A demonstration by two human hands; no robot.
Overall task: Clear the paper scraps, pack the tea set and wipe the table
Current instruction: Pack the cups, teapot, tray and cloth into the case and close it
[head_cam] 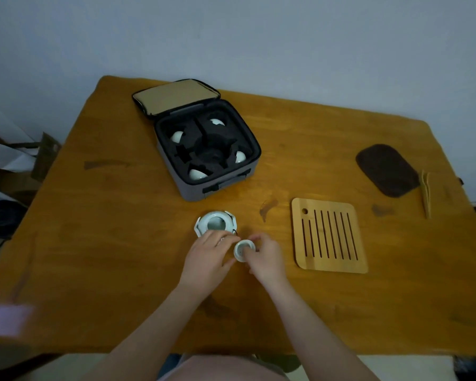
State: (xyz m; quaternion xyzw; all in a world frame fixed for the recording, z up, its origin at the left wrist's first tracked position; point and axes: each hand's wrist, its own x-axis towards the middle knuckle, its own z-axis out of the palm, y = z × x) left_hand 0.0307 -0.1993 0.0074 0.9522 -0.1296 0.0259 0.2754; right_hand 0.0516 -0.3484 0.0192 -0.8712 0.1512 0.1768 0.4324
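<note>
Near the front edge of the orange-brown wooden worktop (94, 215), two bare hands meet around a small round white ceramic piece (244, 250). It is pale, with a greyish hollow facing up; I cannot tell whether it is a lid or a cup. The left grip (209, 255) curls its fingers against the piece's left side, and the right grip (264, 257) pinches its right rim. Just behind them stands a white ceramic pot (216, 224), open-mouthed with an angular rim. Farther back, the grey carry case (195, 193) lies open, with four white cups (177, 136) in the corner pockets of its black foam. To the right lie a slatted bamboo tray (327, 237), a dark brown cloth (386, 170) and bamboo tongs (426, 193).
</note>
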